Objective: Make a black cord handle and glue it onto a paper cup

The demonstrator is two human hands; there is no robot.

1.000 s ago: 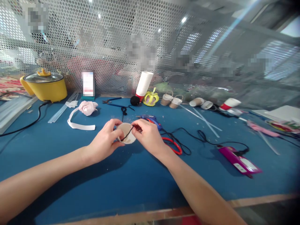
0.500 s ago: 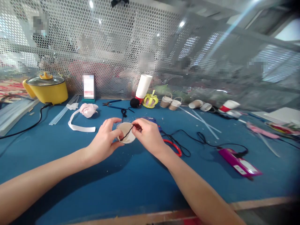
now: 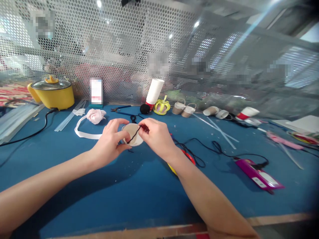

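A small round paper cup (image 3: 138, 140), pale inside, is held above the table with its mouth tilted toward me. My left hand (image 3: 109, 141) is closed around its left side, thumb and fingers on the rim and wall. Across the mouth runs a black cord (image 3: 135, 135). One end of the cord is pinched between the thumb and fingers of my right hand (image 3: 157, 135) at the cup's right rim. Its other end lies by my left fingertips. Behind the cup, a ball of black yarn (image 3: 145, 109) rests on the blue table (image 3: 119, 196).
At the back stand a yellow pot (image 3: 56, 96), a phone (image 3: 96, 91), stacked white cups (image 3: 155, 91), a yellow crown-like piece (image 3: 161, 107) and two small baskets (image 3: 178, 108). White ribbon (image 3: 89, 135) lies left. A purple device (image 3: 259, 176) with black cable lies right.
Both hands have risen slightly with the cup, still gripping cup and cord. My head view has shifted a little. More of a yellow item shows under my right forearm.
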